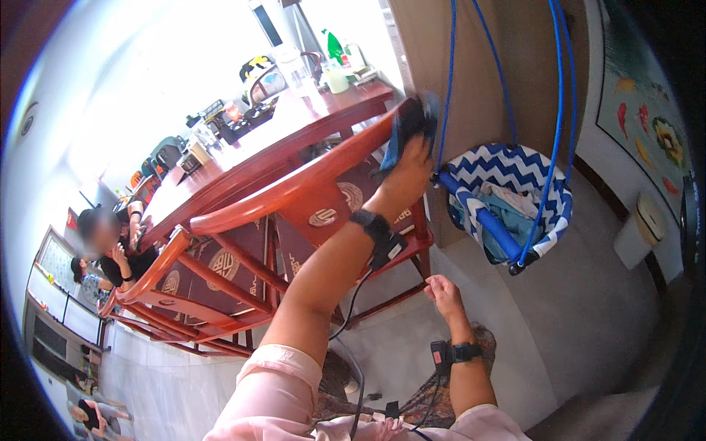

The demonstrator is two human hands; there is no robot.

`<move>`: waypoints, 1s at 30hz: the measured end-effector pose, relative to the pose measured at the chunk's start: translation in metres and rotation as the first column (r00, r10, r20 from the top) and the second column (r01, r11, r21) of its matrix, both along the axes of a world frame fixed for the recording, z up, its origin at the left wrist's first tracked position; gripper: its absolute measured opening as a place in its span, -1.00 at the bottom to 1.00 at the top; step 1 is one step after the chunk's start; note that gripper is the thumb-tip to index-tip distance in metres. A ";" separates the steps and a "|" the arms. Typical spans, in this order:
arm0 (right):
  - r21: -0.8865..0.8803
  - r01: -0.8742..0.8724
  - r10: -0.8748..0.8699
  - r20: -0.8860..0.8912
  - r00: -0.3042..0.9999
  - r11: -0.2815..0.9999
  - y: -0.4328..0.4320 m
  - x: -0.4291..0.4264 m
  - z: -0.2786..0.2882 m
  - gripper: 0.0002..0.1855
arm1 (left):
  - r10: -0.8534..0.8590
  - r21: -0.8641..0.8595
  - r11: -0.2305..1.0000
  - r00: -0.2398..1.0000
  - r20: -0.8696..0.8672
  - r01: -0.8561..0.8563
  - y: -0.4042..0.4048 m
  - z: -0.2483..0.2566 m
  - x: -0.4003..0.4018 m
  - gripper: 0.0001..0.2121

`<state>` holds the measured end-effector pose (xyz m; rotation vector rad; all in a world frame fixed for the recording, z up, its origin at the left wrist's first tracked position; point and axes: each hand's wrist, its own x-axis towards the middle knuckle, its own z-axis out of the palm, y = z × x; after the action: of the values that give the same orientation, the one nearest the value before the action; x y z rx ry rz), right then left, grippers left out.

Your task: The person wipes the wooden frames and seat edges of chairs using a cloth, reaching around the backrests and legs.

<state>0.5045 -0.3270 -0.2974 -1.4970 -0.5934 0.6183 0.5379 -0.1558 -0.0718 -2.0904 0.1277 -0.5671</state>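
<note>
My left hand is closed on a dark blue cloth, pressed around the end of the curved top rail of a red-brown wooden armchair. The hand and cloth are somewhat blurred. A black strap with a small box and cable sits on that wrist. Lower down, my right hand is over the floor in front of me, its fingers loosely curled with nothing visible in them. It wears a similar strap. The chair has patterned dark red cushions.
A long wooden table behind the chairs holds a clear pitcher, bottles and boxes. More armchairs stand to the left. A blue-and-white hanging basket with cloths hangs right. A bin stands by the wall. People are at the far left.
</note>
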 end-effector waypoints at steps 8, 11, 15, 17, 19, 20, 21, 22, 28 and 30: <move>-0.036 0.022 -0.016 0.143 0.990 0.999 -0.007 -0.003 0.015 -0.71 | -0.144 -0.813 0.532 0.971 0.189 0.237 0.002 -0.207 -0.018 -0.67; -0.078 0.002 0.008 0.136 0.991 0.997 -0.011 -0.003 0.019 -0.72 | -0.103 -0.810 0.559 0.984 0.145 0.178 0.007 -0.236 -0.027 -0.70; -0.104 0.034 -0.015 0.175 0.985 0.994 -0.019 0.000 0.016 -0.76 | -0.088 -0.994 0.112 0.996 -0.005 0.005 0.007 -0.232 -0.084 -0.71; -0.153 0.042 -0.018 0.153 0.988 0.987 -0.025 0.002 0.017 -0.76 | -0.053 -0.780 0.621 0.988 -0.143 -0.079 0.014 -0.235 -0.105 -0.70; -0.151 0.025 0.000 0.162 0.987 0.988 -0.027 -0.002 0.020 -0.76 | -0.064 -0.799 0.597 0.989 -0.136 -0.071 0.008 -0.223 -0.106 -0.70; -0.149 0.006 0.020 0.173 0.985 0.989 -0.029 -0.003 0.020 -0.77 | -0.072 -0.817 0.573 0.989 -0.126 -0.062 0.006 -0.220 -0.105 -0.69; -0.143 -0.003 0.028 0.170 0.985 0.990 -0.027 -0.006 0.023 -0.77 | -0.063 -0.814 0.577 0.989 -0.130 -0.070 0.007 -0.217 -0.100 -0.69; -0.137 -0.016 0.040 0.175 0.984 0.990 -0.023 -0.011 0.024 -0.77 | -0.004 -0.815 0.569 0.991 -0.136 -0.110 0.008 -0.216 -0.086 -0.69; -0.217 -0.051 0.088 0.166 0.982 0.975 -0.018 -0.022 0.023 -0.77 | 0.105 -0.802 0.576 0.987 -0.120 -0.158 0.007 -0.223 -0.076 -0.69; -0.234 -0.062 0.116 0.226 0.967 0.970 -0.019 -0.021 0.014 -0.76 | 0.035 -0.783 0.615 0.995 -0.090 -0.093 0.003 -0.223 -0.099 -0.65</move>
<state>0.4832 -0.3460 -0.2829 -1.7814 -0.8005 0.5944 0.4391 -0.1528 -0.2945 -2.9739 -0.2108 -0.5638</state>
